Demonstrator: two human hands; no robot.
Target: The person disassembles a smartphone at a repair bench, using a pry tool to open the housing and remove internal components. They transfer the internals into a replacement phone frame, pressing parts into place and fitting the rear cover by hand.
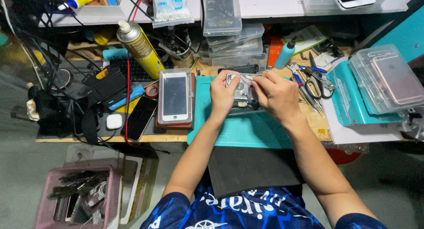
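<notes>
Both hands, left [224, 94] and right [277, 95], flank the opened phone [240, 88]; touching.

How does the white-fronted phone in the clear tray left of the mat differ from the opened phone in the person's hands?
The white-fronted phone lies assembled, screen up, untouched in its clear tray; the opened phone shows bare internals. The left hand grips the opened one while the right hand works on it over the teal mat. Both are slim rectangular handsets.

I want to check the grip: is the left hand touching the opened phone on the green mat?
Touching. The head view shows the left hand fingers wrapped over the opened phone edge.
</notes>
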